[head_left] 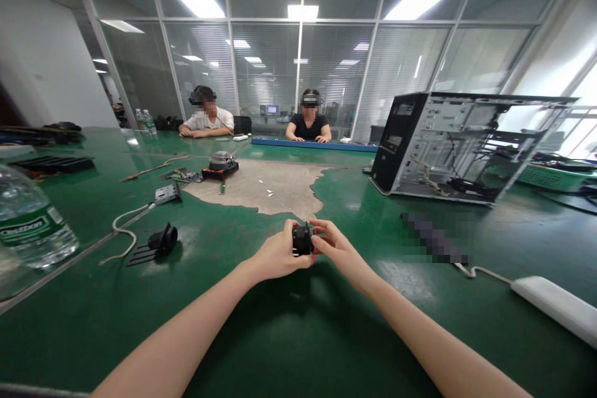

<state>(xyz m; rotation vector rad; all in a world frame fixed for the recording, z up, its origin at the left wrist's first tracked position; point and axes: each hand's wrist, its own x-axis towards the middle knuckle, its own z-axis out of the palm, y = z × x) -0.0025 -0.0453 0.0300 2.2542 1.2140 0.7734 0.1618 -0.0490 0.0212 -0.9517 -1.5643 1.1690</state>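
A small black cylindrical part (302, 240) is held above the green table (280, 323), in the middle of the view. My left hand (278, 254) is closed round its left side, thumb below and fingers above. My right hand (333, 241) has its fingertips on the right side of the same part, where a thin black edge sticks up. The fingers cover much of the part, so its details are hidden. To the left, a similar black part (164, 239) with a slotted flat piece lies on the table.
An open computer case (405, 143) stands at the right, near a white power strip (555, 305). At the left are a water bottle (32, 224) and a metal bracket (166, 193) with a cable. A cooler (221, 164) sits farther back. Two people sit across the table.
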